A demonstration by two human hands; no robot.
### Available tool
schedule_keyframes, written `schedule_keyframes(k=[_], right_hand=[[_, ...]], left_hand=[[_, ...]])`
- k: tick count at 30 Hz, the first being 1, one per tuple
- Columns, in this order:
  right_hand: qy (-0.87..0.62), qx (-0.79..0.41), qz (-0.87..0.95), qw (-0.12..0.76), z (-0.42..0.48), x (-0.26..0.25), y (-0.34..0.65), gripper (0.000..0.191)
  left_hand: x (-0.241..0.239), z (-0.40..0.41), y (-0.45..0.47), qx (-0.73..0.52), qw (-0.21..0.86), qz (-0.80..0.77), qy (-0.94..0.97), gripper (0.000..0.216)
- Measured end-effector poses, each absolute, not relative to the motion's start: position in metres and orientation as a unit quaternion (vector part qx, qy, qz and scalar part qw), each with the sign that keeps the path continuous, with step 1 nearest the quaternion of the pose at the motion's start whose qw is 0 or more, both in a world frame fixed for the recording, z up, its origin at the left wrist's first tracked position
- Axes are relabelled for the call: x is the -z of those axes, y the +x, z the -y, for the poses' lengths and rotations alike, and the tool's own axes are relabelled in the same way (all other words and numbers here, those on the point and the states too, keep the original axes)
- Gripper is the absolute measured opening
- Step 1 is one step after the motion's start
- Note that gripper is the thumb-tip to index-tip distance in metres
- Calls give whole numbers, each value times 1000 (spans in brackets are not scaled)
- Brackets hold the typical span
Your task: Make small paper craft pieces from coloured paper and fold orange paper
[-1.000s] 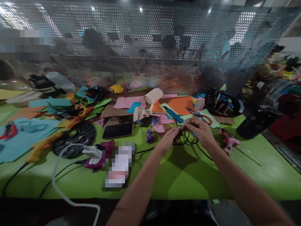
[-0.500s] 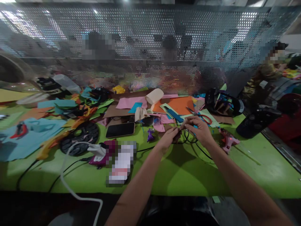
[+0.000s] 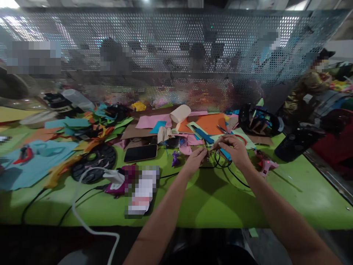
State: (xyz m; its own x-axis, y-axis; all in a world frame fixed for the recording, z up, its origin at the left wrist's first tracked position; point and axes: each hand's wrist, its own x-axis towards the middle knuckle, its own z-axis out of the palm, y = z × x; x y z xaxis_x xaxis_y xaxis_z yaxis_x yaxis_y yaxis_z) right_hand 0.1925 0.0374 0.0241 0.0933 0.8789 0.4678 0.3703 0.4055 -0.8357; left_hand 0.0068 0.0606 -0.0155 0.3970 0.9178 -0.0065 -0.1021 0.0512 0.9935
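Note:
Over the green table, my left hand (image 3: 195, 161) is closed, its fingertips pinching a small brown piece (image 3: 205, 160) that mostly hides behind them. My right hand (image 3: 234, 150) is just to the right, thumb and forefinger pressed together close to the left fingertips. What the right fingers grip is too small to make out. Beneath the hands a black cable (image 3: 217, 160) loops on the table. Scissors (image 3: 222, 129) with red handles lie behind the right hand, partly hidden by it. Behind the fingers rests a blue cutter-like tool (image 3: 203, 134). A small purple figure (image 3: 175, 159) lies left of my left hand.
Left of the hands are a phone (image 3: 140, 153), a purple tissue pack (image 3: 121, 182) and a black round tray (image 3: 95, 162). A pink glue gun (image 3: 266, 162) and a black bottle (image 3: 296, 145) stand at right. Coloured sheets (image 3: 205, 123) lie behind, before a perforated metal screen (image 3: 165, 44).
My fingertips have drawn slightly apart, and the right hand has shifted a little, covering more of the scissors' red handles. The view has moved slightly.

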Motion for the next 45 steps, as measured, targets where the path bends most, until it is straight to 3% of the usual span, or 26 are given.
schedule_keyframes(k=[14,26,32,45], right_hand=[[-480,-231,655,536,-38,-23,189,17],[-492,-240,623,559,-37,-23,189,17],[-503,-253,620,546,-40,-16,190,17],[-495,-239,629,550,-40,-11,184,10]], left_hand=[[17,-58,8,-417,631,-373,538,45],[9,-57,4,-414,586,-384,582,42],[7,-53,7,-398,503,-386,663,40],[15,-57,7,-393,501,-408,654,30]])
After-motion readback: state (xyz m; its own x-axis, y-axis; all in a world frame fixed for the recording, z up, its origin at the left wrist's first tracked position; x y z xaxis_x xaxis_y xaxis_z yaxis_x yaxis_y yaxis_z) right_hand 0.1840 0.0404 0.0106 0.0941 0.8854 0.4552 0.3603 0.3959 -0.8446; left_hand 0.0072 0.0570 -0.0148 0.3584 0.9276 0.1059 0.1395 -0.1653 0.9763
